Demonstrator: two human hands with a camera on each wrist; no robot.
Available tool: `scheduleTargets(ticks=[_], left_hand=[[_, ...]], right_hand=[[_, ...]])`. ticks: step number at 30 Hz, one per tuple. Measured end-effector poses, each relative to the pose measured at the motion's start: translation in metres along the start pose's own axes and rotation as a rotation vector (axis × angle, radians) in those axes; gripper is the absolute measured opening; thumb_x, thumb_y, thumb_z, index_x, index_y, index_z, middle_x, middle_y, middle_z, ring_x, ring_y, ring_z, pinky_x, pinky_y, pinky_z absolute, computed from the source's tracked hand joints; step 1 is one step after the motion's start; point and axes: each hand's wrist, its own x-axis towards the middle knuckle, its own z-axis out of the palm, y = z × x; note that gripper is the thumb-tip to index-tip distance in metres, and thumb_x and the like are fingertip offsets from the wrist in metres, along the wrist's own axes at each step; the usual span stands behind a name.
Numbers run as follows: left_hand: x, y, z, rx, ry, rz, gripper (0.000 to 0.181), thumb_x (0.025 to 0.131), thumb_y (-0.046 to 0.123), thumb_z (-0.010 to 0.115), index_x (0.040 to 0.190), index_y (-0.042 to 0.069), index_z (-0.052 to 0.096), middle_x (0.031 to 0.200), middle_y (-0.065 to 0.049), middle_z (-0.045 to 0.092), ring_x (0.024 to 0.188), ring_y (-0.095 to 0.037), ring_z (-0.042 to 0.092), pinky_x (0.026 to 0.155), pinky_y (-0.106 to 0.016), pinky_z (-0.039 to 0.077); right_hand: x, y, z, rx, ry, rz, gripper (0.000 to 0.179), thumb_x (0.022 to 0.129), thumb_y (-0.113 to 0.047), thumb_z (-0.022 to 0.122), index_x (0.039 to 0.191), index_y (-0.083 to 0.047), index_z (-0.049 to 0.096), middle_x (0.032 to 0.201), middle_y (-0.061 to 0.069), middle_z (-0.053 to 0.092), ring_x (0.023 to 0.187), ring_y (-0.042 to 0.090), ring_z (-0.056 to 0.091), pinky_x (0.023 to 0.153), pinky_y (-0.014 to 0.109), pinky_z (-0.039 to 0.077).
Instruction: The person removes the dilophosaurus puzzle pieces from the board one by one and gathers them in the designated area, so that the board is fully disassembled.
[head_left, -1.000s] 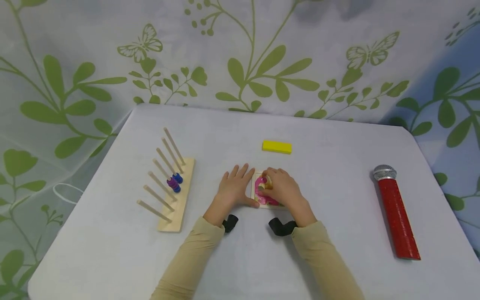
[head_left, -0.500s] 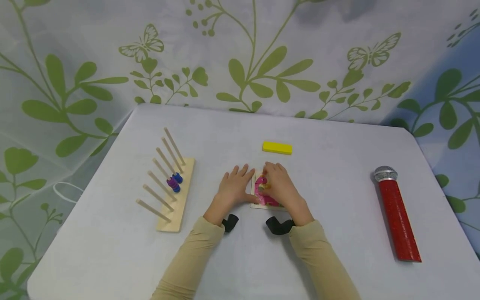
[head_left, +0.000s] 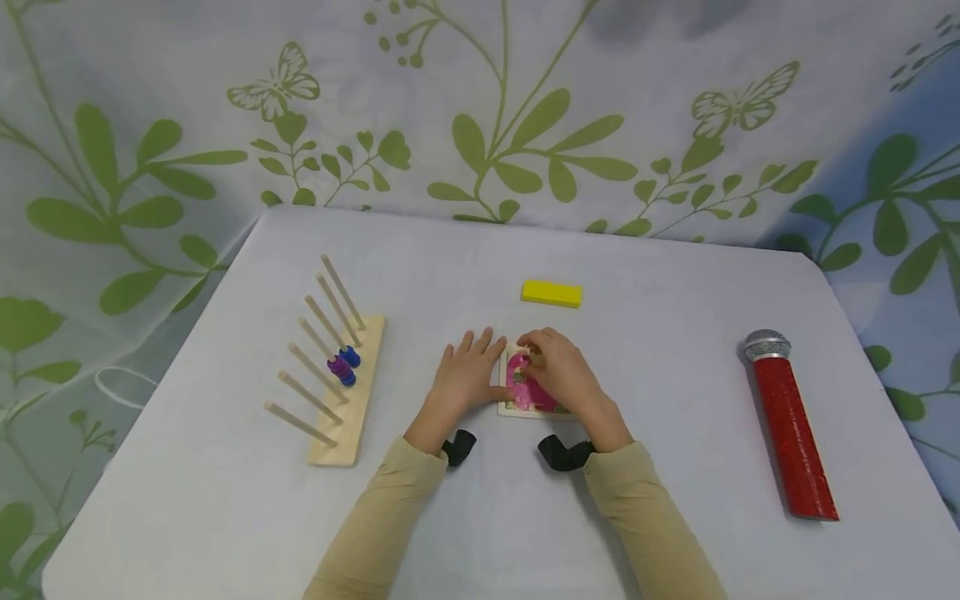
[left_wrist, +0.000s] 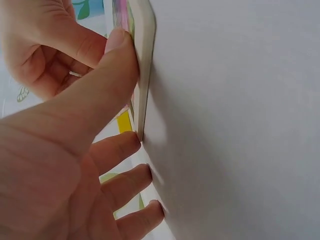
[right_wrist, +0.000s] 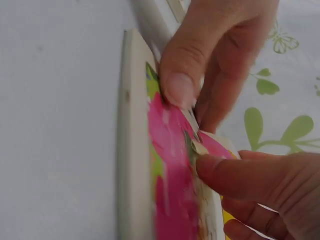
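Note:
A small wooden picture puzzle [head_left: 525,402] with a pink figure and a pale frame lies on the table between the hands. My left hand [head_left: 467,373] rests flat at its left side, fingers spread, thumb on the frame [left_wrist: 145,30]. Bent over the puzzle's right part, my right hand [head_left: 564,373] covers much of the picture. In the right wrist view, its thumb and fingers pinch a thin puzzle piece [right_wrist: 201,148] that stands slightly tilted up from the pink picture [right_wrist: 175,165]. The left thumb [right_wrist: 181,90] presses near the frame's edge there.
To the left stands a wooden base with several slanting pegs [head_left: 348,433] and a few purple and blue beads [head_left: 341,369]. A yellow block [head_left: 552,293] lies behind the puzzle, and a red microphone [head_left: 797,433] lies at the right. Black wrist mounts [head_left: 564,454] show below the hands.
My right fingers have shifted slightly over the puzzle, and less of the brownish patch beside them shows now. My left hand stays almost still at the frame.

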Motion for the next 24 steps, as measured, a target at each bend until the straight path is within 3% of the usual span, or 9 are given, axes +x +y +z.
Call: scheduleTargets(ticks=[5,9,13,18,24], left_hand=[[-0.001,0.0,0.002,-0.014,0.001,0.008,0.085,0.076,0.052,0.065,0.144,0.016,0.027,0.149,-0.008,0.017,0.135,-0.031,0.014,0.105,-0.052,0.016],[-0.001,-0.001,0.003,-0.034,0.011,0.004,0.086,0.075,0.051,0.066,0.143,0.016,0.027,0.149,-0.007,0.016,0.135,-0.031,0.012,0.105,-0.052,0.015],[-0.002,-0.004,0.004,-0.056,0.012,-0.018,0.086,0.075,0.049,0.068,0.143,0.016,0.028,0.149,-0.007,0.016,0.135,-0.031,0.011,0.105,-0.051,0.013],[-0.001,-0.005,0.006,-0.069,0.011,-0.025,0.085,0.075,0.047,0.068,0.143,0.016,0.028,0.15,-0.007,0.016,0.135,-0.03,0.01,0.106,-0.051,0.012],[0.0,-0.002,0.005,-0.083,0.014,-0.005,0.085,0.075,0.048,0.068,0.143,0.016,0.028,0.149,-0.007,0.016,0.135,-0.031,0.01,0.105,-0.052,0.012]], right_hand=[[-0.012,0.029,-0.022,0.143,-0.002,0.125,0.035,0.08,-0.015,0.069,0.113,-0.006,0.06,0.1,0.012,0.052,0.088,0.027,0.049,0.077,0.038,0.045],[-0.026,0.061,-0.044,0.141,0.04,0.224,0.033,0.08,-0.013,0.069,0.112,-0.009,0.061,0.094,0.01,0.05,0.079,0.021,0.044,0.064,0.035,0.042],[-0.035,0.085,-0.053,0.141,0.007,0.267,0.035,0.082,-0.013,0.066,0.116,-0.007,0.06,0.09,0.011,0.049,0.077,0.022,0.042,0.061,0.033,0.037],[-0.037,0.094,-0.056,0.147,-0.027,0.267,0.036,0.085,-0.011,0.064,0.12,-0.005,0.058,0.083,0.01,0.048,0.072,0.022,0.041,0.059,0.031,0.033],[-0.036,0.086,-0.055,0.117,-0.009,0.272,0.04,0.084,-0.008,0.064,0.123,-0.004,0.054,0.086,0.011,0.053,0.074,0.023,0.046,0.062,0.031,0.039]])
